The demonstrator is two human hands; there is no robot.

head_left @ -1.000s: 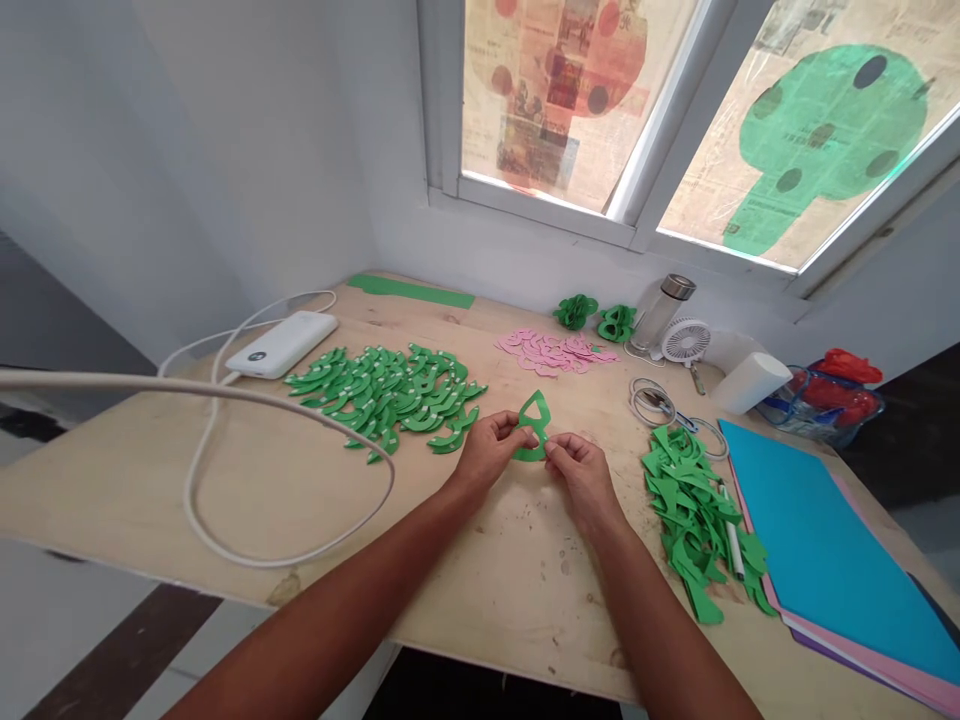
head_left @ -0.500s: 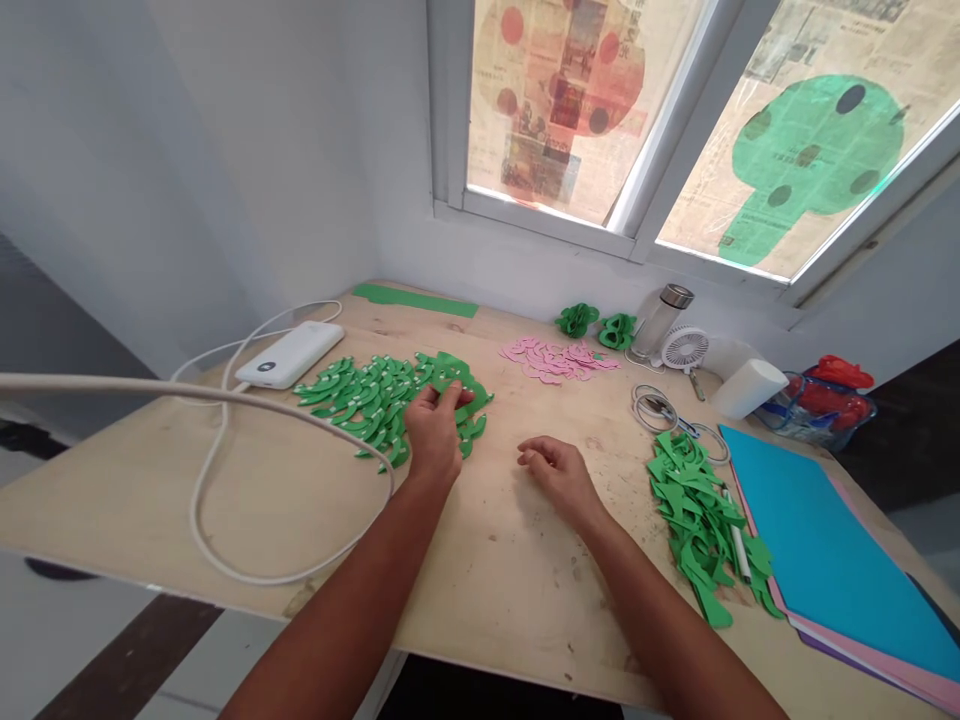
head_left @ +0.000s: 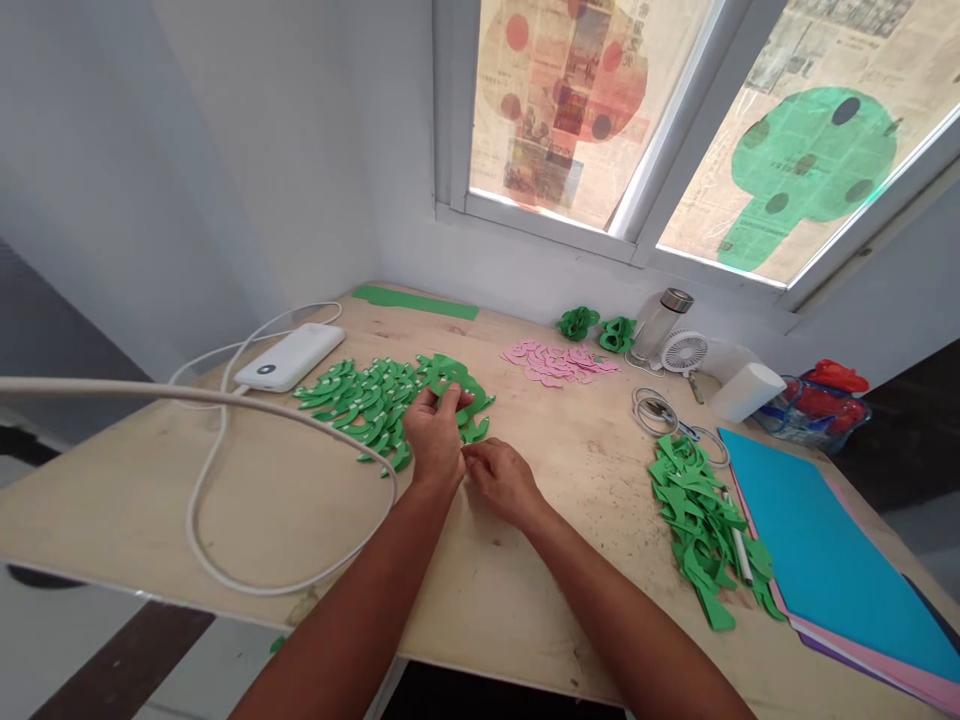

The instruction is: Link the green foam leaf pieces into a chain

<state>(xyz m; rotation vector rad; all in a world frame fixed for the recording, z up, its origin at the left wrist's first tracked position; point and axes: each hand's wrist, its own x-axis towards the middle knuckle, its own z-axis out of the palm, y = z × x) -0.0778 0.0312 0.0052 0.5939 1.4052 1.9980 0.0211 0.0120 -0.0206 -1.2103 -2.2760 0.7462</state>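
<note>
Right hand point(head_left: 501, 478) shifted left since half second ago, now by heel of left hand point(head_left: 433, 425); fingers bent, grip unclear. Left fingers pinch green cutout point(head_left: 466, 379) over right end of green pile point(head_left: 360, 393); hand hides cutout's lower part.

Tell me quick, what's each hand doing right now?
Left hand: closed, pinching a green paper cutout.
Right hand: partly curled, near the left one; can't tell if it's holding anything.

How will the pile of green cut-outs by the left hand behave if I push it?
The green cut-outs look paper-thin, so each is probably light and easily bent. Lying loose and overlapping, they would likely slide and spread rather than move as one.
</note>
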